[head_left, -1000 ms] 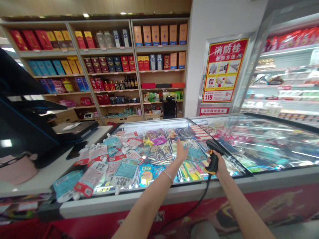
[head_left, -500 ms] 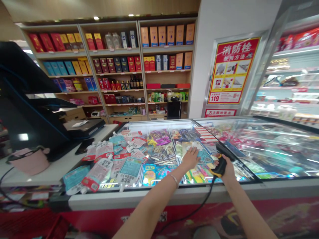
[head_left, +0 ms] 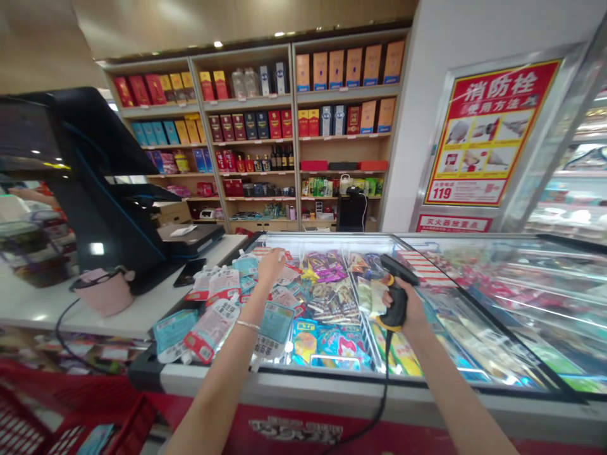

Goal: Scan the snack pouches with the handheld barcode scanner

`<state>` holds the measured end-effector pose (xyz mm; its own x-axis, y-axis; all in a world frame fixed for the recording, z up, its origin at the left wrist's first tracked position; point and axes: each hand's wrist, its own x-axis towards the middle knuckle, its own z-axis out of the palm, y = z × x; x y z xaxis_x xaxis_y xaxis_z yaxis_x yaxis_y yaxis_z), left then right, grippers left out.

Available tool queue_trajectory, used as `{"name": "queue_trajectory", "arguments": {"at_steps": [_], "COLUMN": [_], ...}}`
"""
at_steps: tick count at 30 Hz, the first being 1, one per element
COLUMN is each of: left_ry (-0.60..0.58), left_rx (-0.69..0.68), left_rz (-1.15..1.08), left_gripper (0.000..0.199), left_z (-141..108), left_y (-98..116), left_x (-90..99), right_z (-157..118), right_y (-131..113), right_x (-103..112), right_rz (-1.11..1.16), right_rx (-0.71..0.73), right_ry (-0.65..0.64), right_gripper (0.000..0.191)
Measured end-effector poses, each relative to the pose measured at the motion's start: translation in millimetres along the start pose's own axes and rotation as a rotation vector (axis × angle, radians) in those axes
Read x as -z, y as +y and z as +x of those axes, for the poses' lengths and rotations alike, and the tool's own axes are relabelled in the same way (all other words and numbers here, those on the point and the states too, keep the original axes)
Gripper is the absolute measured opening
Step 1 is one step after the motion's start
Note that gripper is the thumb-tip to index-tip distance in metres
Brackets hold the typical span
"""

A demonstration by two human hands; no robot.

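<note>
My right hand (head_left: 410, 309) grips a black and yellow handheld barcode scanner (head_left: 398, 300), its head pointing up and to the left over the glass. A black cord hangs from the scanner's handle. My left hand (head_left: 272, 264) is over the far part of a heap of spouted pouches (head_left: 215, 325) at the left of the freezer lid. Its fingers are mostly hidden, so their grip is unclear. The pouches are red, white and teal, overlapping one another. Packaged ice creams (head_left: 327, 297) show through the glass lid of the chest freezer (head_left: 213, 377).
On the counter at the left stand a black checkout terminal (head_left: 85, 202), a pink pot (head_left: 105, 294) and a phone-like dark slab (head_left: 190, 272). A red basket (head_left: 137, 426) is at lower left. Shelves of boxes (head_left: 246, 123) line the back wall.
My left hand has moved left, from pouches on the right of the lid to the heap. Those pouches no longer show there. My right hand keeps the scanner; the view has turned left.
</note>
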<state>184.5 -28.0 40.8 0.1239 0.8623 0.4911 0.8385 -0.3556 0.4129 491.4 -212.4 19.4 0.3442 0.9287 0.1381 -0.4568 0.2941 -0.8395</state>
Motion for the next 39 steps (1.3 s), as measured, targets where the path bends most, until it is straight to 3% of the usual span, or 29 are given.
{"name": "queue_trajectory", "arguments": {"at_steps": [2, 5, 8, 11, 15, 22, 24, 28, 30, 39], "left_ry": [0.016, 0.057, 0.053, 0.014, 0.018, 0.195, 0.175, 0.072, 0.070, 0.398], "left_rx": [0.133, 0.300, 0.379, 0.407, 0.485, 0.469, 0.466, 0.433, 0.408, 0.309], "left_rz": [0.153, 0.384, 0.512, 0.539, 0.484, 0.395, 0.320, 0.115, 0.052, -0.238], "left_gripper": [0.034, 0.039, 0.055, 0.072, 0.088, 0.094, 0.086, 0.045, 0.035, 0.030], "left_z": [4, 1, -3, 0, 8, 4, 3, 4, 4, 2], "left_y": [-34, -71, -92, -100, -103, -99, -100, -107, -110, -91], "left_x": [14.3, 16.8, 4.0, -9.5, -14.6, -8.4, -6.8, -5.3, -5.2, 1.4], "right_z": [12, 28, 38, 37, 28, 21, 20, 18, 17, 15], "right_y": [11, 33, 59, 84, 104, 107, 108, 113, 114, 109], "right_x": [-32, -72, -101, -115, -113, -108, -109, -110, -111, -114], "right_rz": [0.012, 0.023, 0.059, 0.105, 0.091, 0.114, 0.112, 0.095, 0.071, 0.105], "right_rx": [-0.050, -0.156, -0.264, -0.364, -0.476, -0.493, -0.494, -0.482, -0.481, -0.484], "right_ry": [-0.123, -0.232, -0.226, -0.249, -0.365, -0.439, -0.448, -0.446, -0.438, -0.448], "right_gripper": [0.028, 0.029, 0.027, 0.027, 0.032, 0.036, 0.036, 0.034, 0.034, 0.034]}}
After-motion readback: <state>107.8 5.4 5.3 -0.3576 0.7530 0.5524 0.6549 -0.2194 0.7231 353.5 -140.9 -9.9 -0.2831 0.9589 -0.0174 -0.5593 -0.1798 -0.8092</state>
